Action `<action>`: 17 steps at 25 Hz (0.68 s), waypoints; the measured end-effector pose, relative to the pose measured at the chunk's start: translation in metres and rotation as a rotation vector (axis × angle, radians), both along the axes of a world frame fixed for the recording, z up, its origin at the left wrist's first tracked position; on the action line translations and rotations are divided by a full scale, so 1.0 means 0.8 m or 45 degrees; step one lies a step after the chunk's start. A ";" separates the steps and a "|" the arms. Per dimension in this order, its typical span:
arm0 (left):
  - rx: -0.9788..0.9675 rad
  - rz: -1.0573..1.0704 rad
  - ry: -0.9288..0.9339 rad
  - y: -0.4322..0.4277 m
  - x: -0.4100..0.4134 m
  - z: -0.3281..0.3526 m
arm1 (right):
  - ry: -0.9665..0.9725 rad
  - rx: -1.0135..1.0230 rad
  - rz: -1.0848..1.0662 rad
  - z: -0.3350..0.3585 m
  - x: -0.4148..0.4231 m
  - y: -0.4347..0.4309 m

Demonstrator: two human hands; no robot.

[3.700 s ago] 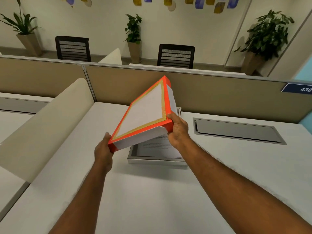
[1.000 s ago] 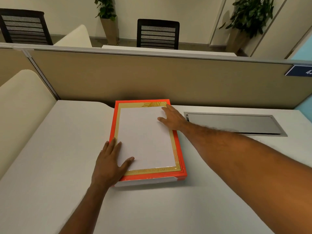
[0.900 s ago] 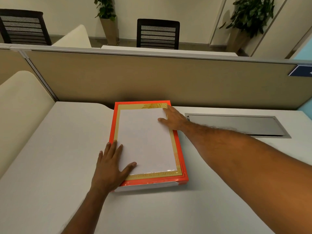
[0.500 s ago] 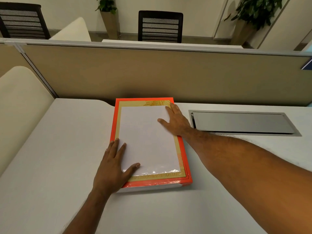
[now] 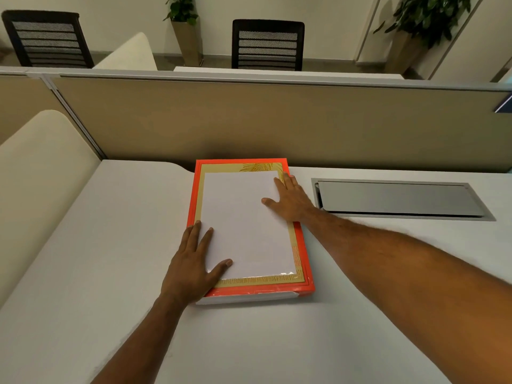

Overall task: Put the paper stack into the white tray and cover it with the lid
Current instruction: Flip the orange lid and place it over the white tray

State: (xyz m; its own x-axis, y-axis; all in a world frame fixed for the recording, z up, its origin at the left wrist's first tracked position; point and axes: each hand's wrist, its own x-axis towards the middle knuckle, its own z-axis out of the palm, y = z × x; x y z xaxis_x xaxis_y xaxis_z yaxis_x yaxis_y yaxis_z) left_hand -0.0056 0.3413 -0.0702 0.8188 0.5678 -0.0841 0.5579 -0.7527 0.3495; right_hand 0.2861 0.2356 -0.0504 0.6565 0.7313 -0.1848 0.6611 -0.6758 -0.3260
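Desk (image 5: 110,273) surface, pale grey, ran bare in front of the lid (image 5: 249,225), which lay flat over the tray (image 5: 249,299); only a thin white strip of the tray showed under the lid's near edge. The paper stack was hidden beneath, so nothing of it could be seen. The lid was orange-rimmed with a gold inner border and a plain white centre; the gold band carried a leaf-like pattern but no readable writing. The left hand (image 5: 194,264) lay open and flat on the lid's near left corner, fingers spread, thumb out across the white panel. The right hand (image 5: 291,200) lay open and flat on the lid's far right edge, fingers together, thumb pointing left. Right of the lid, apart from it, a grey metal flap (image 5: 399,199) sat flush in the desk. Left of the lid rose a curved cream divider (image 5: 41,176). Behind the lid stood a beige partition (image 5: 277,120), close to its far edge. A blue sign (image 5: 504,105) at the partition's right end was cut off and unreadable. Beyond the partition were two black chairs (image 5: 267,45) and potted plants (image 5: 185,26).
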 end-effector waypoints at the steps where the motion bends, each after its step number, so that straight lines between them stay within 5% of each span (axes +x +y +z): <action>1: 0.003 0.003 0.008 0.000 0.000 0.001 | 0.044 0.094 -0.048 -0.003 -0.016 -0.011; 4: 0.028 -0.002 0.033 -0.003 0.001 0.002 | 0.089 0.251 -0.167 -0.019 -0.070 -0.053; 17: 0.035 -0.003 0.088 -0.004 0.002 0.003 | 0.045 0.161 -0.177 -0.028 -0.119 -0.093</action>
State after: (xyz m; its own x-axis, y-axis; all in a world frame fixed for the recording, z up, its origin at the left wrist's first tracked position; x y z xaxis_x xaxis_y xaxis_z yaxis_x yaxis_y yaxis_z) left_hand -0.0038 0.3380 -0.0675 0.8128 0.5690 -0.1250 0.5784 -0.7626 0.2895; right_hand 0.1907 0.1609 -0.0729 0.7476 0.6529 -0.1218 0.5507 -0.7120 -0.4357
